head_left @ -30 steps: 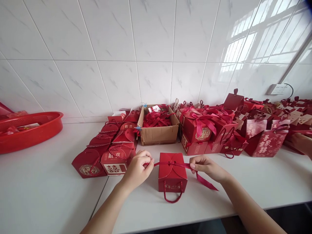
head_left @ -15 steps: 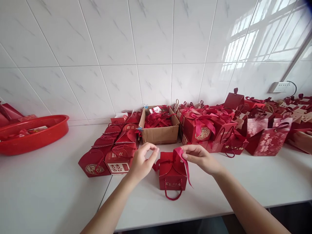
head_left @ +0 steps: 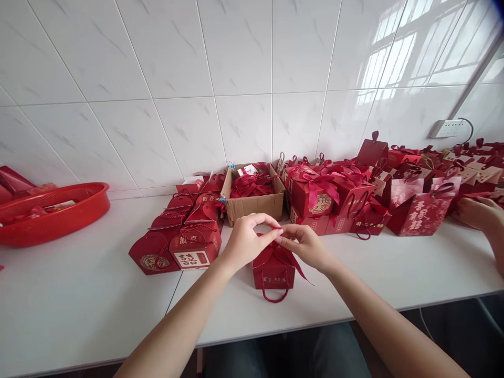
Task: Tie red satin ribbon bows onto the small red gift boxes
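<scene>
Fingers (head_left: 271, 221) of the left hand (head_left: 249, 242) and right hand (head_left: 309, 247), previously apart, now converge, pinching red ribbon (head_left: 298, 266) above the handled gift box (head_left: 271, 280); ribbon handling is two-handed.

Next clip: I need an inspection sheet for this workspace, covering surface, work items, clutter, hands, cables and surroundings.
Surface: white table, seam visible.
Work items: red gift box upright, rope handle at its front; ribbon over its top.
Clutter: red basket far left; cardboard box of ribbons behind; red cartons grouped beside.
Hands: left hand and right hand pinching ribbon, fingertips together.
Cables: dark cable by the wall socket.
Surroundings: tiled wall; another person's hand at right.
</scene>
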The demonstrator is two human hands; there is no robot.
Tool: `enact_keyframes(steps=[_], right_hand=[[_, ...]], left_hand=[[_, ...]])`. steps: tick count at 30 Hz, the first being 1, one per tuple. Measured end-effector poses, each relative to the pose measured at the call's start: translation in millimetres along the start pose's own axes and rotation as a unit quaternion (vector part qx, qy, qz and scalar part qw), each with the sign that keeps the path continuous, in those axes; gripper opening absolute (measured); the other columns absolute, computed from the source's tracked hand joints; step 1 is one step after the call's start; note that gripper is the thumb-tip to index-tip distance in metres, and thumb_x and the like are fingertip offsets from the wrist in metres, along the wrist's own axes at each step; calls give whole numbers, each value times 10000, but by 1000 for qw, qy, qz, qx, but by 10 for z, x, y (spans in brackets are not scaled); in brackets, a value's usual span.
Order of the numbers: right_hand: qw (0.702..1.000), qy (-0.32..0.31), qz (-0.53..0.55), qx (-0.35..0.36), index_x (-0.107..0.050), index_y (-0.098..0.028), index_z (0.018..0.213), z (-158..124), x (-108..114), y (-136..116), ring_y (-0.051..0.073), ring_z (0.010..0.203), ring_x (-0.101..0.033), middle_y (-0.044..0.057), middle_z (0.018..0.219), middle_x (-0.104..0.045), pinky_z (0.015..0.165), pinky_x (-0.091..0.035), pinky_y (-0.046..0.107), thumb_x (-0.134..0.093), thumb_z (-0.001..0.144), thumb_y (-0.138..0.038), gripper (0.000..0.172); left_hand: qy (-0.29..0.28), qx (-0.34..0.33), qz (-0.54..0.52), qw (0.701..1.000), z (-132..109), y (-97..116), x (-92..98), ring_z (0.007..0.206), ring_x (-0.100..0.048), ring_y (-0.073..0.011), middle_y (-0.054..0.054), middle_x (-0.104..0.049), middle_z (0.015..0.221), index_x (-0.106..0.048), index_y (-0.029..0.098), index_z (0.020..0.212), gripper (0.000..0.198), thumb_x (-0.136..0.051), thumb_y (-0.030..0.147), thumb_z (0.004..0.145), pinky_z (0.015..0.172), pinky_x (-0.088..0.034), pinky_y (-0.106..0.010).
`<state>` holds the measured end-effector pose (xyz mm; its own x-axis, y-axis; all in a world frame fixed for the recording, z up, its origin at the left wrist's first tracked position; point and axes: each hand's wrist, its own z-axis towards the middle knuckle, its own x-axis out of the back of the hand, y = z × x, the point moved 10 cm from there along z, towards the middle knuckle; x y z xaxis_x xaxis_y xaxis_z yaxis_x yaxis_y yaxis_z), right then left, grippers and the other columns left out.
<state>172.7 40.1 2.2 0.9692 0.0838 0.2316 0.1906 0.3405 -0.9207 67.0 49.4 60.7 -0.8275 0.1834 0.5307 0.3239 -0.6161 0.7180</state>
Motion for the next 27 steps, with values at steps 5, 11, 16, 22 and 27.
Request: enact_keyframes(steps=[5, 11, 16, 22, 27], right_hand=[[1000, 6, 28, 2, -621, -165, 776, -44, -13, 69, 163, 731, -567, 35, 779, -628, 661, -451, 286, -600, 812, -485, 323], [996, -59, 60, -5, -617, -166, 831, -76, -109, 105, 182, 819, -622, 56, 834, -672, 775, -496, 320, -539, 862, -485, 330], [998, -58, 5, -10, -581, -168, 780, -99, -71, 152, 172, 777, -606, 66, 831, -672, 699, -476, 290, -508, 878, -479, 334], [993, -38, -113, -19, -492, -199, 736, -136, -65, 93, 145, 661, -550, 22, 771, -664, 587, -398, 253, -453, 904, -327, 214], [975, 13, -219, -37, -504, -205, 689, -67, -89, 9, 162, 580, -502, 27, 671, -633, 547, -330, 273, -473, 845, -237, 162]], left_hand=[[21, 109, -39, 993, -174, -438, 101, 953, -566, -179, -43, -597, 969, -543, 199, 897, 261, -542, 453, 836, 828, -452, -301], [-98, 244, -108, 959, -455, -1016, -187, 697, -513, -129, 12, -552, 775, -535, 177, 808, 376, -577, 548, 769, 617, -398, -250], [-107, 261, -150, 948, -489, -1009, -215, 504, -340, -75, 61, -399, 581, -459, 171, 655, 411, -564, 550, 773, 475, -243, -217], [-65, 237, -112, 963, -433, -958, -63, 522, -352, -82, 46, -449, 591, -532, 164, 632, 374, -638, 513, 718, 483, -252, -219], [-89, 231, -124, 961, -406, -749, 21, 515, -349, -87, 41, -419, 541, -536, 165, 562, 381, -660, 497, 702, 478, -265, -229]])
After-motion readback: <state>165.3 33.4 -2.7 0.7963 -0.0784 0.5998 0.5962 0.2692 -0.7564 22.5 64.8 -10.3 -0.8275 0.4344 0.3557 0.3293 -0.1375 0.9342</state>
